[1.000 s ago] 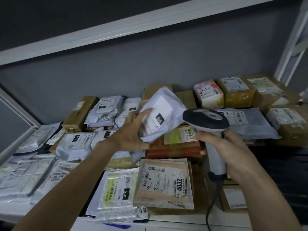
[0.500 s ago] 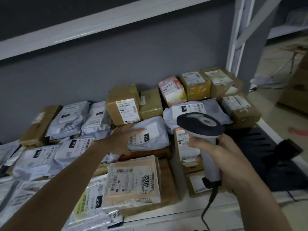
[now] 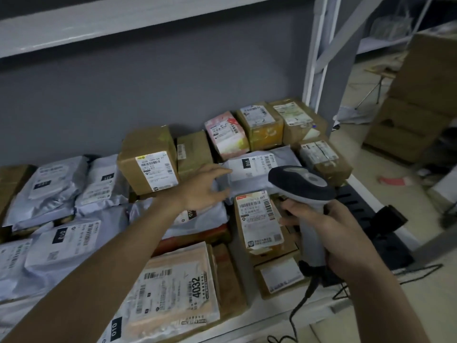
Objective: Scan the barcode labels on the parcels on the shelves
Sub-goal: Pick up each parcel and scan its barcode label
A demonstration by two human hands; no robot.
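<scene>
Right hand (image 3: pixel 329 233) gripping grey-headed white scanner (image 3: pixel 303 184)

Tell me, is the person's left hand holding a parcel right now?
No. The left hand reaches out with fingers spread and holds nothing, hovering over the grey bags, while the right hand grips the scanner.

Scanner: grey-and-black handheld barcode scanner (image 3: pixel 303 188), corded, upright, head tilted over the parcels.
Parcels: brown cardboard boxes (image 3: pixel 148 159) and grey plastic mailer bags (image 3: pixel 249 169) with white barcode labels (image 3: pixel 259 216), packed flat and touching across the white metal shelf (image 3: pixel 249 315).
</scene>
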